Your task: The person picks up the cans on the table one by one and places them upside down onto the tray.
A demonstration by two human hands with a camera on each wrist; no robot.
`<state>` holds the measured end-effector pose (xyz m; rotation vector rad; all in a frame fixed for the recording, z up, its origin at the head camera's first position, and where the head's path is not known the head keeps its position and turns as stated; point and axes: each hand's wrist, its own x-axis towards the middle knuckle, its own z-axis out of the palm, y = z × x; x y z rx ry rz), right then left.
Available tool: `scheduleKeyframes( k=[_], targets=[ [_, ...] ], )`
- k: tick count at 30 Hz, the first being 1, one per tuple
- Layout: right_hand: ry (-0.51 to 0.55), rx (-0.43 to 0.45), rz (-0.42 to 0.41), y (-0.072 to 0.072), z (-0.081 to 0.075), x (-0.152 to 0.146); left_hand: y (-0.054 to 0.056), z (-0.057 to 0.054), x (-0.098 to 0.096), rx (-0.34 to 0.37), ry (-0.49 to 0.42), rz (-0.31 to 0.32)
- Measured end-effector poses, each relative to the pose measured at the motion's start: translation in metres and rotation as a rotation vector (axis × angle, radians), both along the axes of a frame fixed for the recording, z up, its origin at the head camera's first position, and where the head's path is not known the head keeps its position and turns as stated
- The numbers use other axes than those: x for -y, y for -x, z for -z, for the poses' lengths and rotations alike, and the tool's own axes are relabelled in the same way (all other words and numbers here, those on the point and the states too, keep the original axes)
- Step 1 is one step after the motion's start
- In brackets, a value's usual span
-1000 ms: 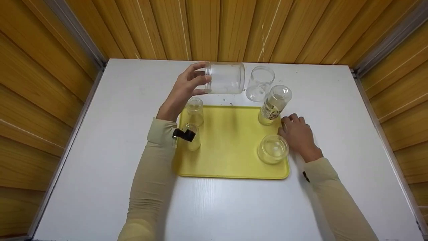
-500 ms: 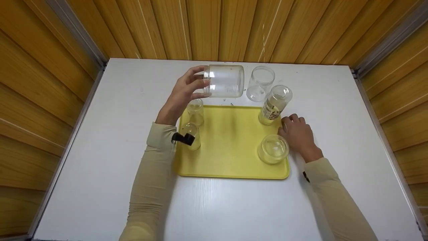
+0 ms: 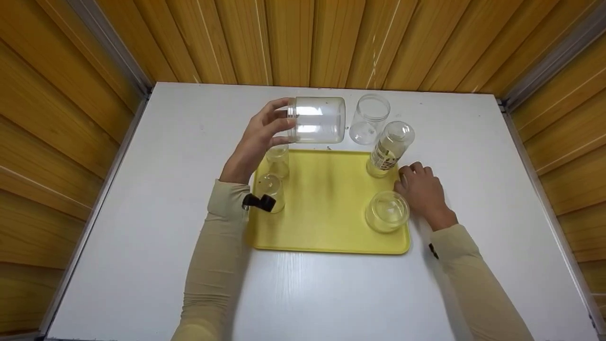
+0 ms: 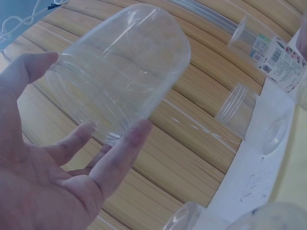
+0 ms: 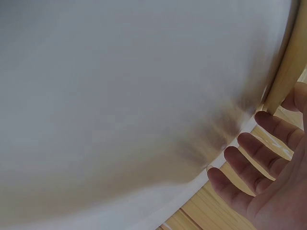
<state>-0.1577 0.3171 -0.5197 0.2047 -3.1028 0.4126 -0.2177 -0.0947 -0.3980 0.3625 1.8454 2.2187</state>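
Observation:
My left hand (image 3: 258, 135) grips a large clear jar (image 3: 318, 120) by its threaded mouth, thumb and fingers spread round the rim. The jar lies sideways in the air, base to the right, above the far edge of the yellow tray (image 3: 322, 241). In the left wrist view, the jar (image 4: 124, 72) looks see-through, with nothing visible inside. Beside the tray's right edge my right hand (image 3: 421, 194) rests on the white table, fingers loosely bent and holding nothing. The right wrist view shows that hand's fingertips (image 5: 244, 139) touching the pale tabletop.
Two small clear jars (image 3: 278, 163) stand along the tray's left side, partly behind the left wrist. A labelled clear bottle (image 3: 386, 154) and a wide clear jar (image 3: 387, 213) occupy its right side. Behind the tray stands an open clear jar (image 3: 368, 118). Wood-patterned panels (image 3: 303, 42) enclose the table.
The left hand has brought the large jar slightly nearer to me, down toward the tray's far edge. My right hand and the other jars have stayed put.

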Motion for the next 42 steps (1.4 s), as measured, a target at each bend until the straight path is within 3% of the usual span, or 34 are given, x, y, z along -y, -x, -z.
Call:
scheduleKeyframes(
  k=[14, 26, 32, 37, 42],
  targets=[
    [0.069, 0.023, 0.035, 0.001, -0.002, -0.002, -0.005, 0.002, 0.001, -0.001, -0.015, 0.004],
    [0.353, 0.078, 0.107, 0.005, -0.023, -0.010, -0.008, 0.003, 0.002, -0.008, -0.011, 0.007],
    [0.471, -0.007, 0.194, 0.006, -0.043, -0.008, -0.010, 0.002, 0.001, 0.003, -0.004, 0.008],
    [0.578, -0.161, 0.272, 0.006, -0.065, 0.001, -0.011, 0.001, 0.000, 0.010, -0.011, 0.006],
    [0.662, -0.310, 0.234, 0.003, -0.090, 0.016, -0.012, 0.000, -0.001, 0.008, -0.017, 0.015]
  ],
)
